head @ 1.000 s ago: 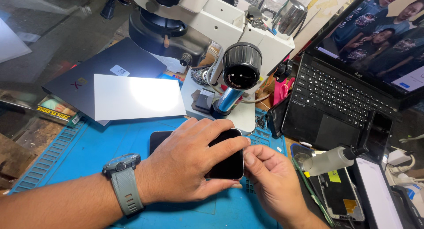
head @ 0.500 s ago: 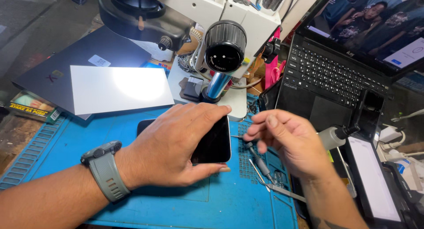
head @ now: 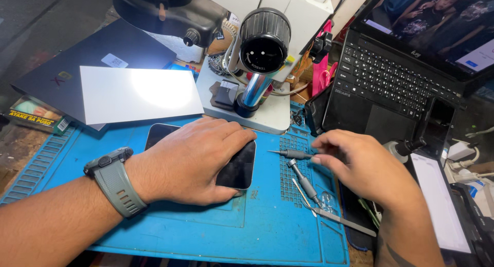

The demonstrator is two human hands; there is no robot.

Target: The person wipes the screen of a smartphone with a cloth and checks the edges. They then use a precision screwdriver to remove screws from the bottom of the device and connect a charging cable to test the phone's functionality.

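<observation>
While the left hand [head: 193, 161] lay flat, palm down, over a dark smartphone [head: 237, 166] on the blue repair mat [head: 216, 231], its fingers were spread across the glass and pressed it to the mat rather than closing round it; the phone showed only at its right end and at a rounded corner beyond the knuckles. A grey wristwatch [head: 114, 179] sat on that wrist. Just to the right, the right hand [head: 365, 166] hovered low over the mat's gridded tray section, its grip narrow, with the fingertips pinching the end of a small grey precision screwdriver [head: 290, 153] whose tip pointed left toward the phone. A second grey screwdriver [head: 303, 182] lay slantwise just below it on the mat, and a pair of metal tweezers [head: 339, 219] lay near the mat's right edge. Behind the hands stood a stereo microscope [head: 262, 40] on its white base, touching the far edge of the mat. A white rectangular sheet [head: 136, 94] rested on a dark closed laptop [head: 77, 66] at the left, partly overlapping the mat. An open black laptop [head: 391, 87] with a lit screen stood at the right of the table, well apart from the phone.
</observation>
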